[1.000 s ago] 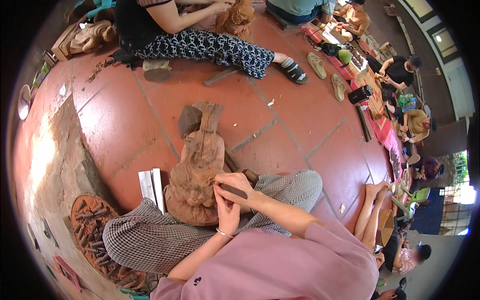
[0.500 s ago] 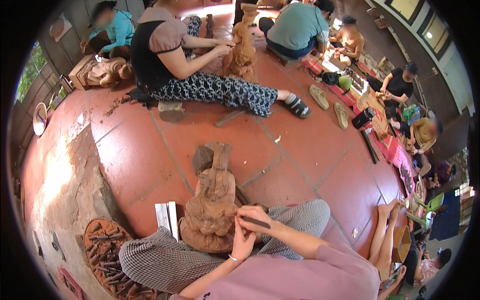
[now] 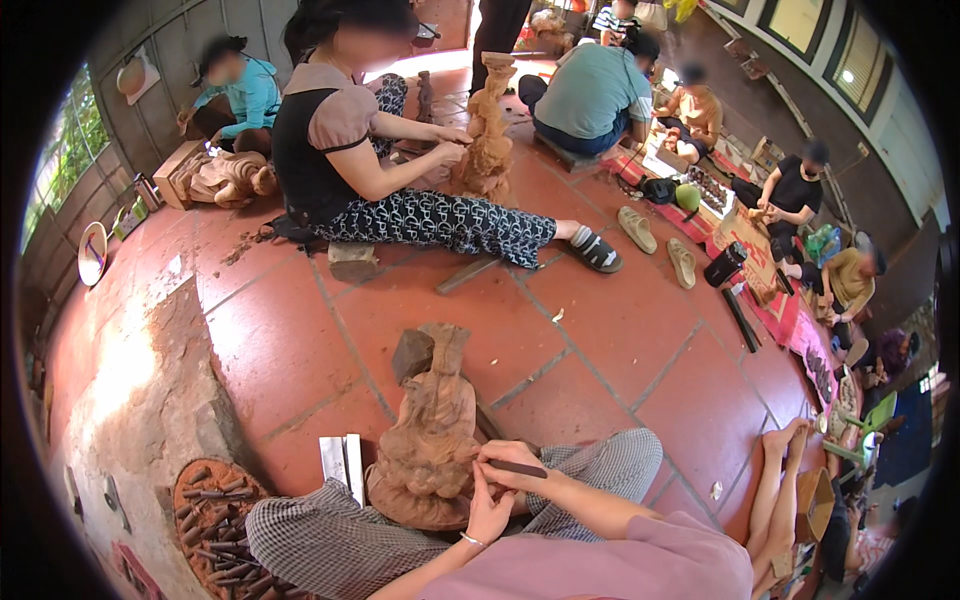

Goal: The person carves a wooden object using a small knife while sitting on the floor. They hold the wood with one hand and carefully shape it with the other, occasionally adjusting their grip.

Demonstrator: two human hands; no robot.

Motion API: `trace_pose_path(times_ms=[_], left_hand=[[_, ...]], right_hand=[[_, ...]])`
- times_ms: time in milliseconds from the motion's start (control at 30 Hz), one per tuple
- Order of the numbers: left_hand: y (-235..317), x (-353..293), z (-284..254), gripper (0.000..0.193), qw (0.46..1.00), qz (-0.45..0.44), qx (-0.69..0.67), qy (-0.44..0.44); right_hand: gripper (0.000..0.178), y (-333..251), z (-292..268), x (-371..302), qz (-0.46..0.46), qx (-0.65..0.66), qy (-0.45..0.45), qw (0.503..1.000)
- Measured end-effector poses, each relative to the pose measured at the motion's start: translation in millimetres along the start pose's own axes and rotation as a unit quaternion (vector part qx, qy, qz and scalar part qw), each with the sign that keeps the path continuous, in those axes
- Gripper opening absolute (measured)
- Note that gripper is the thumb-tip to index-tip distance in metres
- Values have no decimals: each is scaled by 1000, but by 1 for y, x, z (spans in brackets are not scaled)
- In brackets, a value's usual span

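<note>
Between my legs stands a carved wooden statue [image 3: 425, 450], a seated figure with a tall narrow top and a dark block-like piece at its upper left. My right hand [image 3: 505, 468] grips a carving chisel [image 3: 518, 467] by its dark handle, close against the statue's right side. Just below it, my left hand [image 3: 487, 512] has its fingers pinched together at the front of the chisel, touching the right fingers. The blade end is hidden behind the fingers and the wood.
Left of my knee, a round tray [image 3: 190, 478] holds many dark-handled tools among wood shavings. Pale flat strips [image 3: 343, 465] lie by the statue. A stone slab [image 3: 150, 380] is at the left. Ahead, a co-worker [image 3: 350, 150] carves another statue [image 3: 487, 150]; sandals [image 3: 637, 230] lie beyond.
The view has tilted up, so the statue and my hands sit lower in the picture. Both hands keep their grip at the statue's right side, with little visible movement.
</note>
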State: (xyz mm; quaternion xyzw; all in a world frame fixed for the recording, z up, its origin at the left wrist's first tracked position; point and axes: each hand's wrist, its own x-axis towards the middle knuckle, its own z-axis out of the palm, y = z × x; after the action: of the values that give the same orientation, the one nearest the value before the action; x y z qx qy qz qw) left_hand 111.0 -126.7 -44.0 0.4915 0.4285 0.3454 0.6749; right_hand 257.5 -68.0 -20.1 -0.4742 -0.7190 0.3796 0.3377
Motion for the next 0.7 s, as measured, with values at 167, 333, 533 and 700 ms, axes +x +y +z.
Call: trace_pose_path(times_ms=[167, 333, 533, 700], left_hand=[[-8, 2, 2, 92, 1000, 24, 14, 5], [-2, 2, -1, 94, 999, 3, 52, -10], [-2, -2, 2, 95, 999, 27, 6, 31], [-10, 3, 1, 93, 995, 7, 98, -5]], right_hand=[[13, -5, -4, -1, 30, -4, -9, 999], [11, 2, 4, -4, 38, 12, 28, 999], [12, -5, 8, -2, 38, 44, 44, 997], [7, -1, 4, -1, 72, 19, 60, 995]])
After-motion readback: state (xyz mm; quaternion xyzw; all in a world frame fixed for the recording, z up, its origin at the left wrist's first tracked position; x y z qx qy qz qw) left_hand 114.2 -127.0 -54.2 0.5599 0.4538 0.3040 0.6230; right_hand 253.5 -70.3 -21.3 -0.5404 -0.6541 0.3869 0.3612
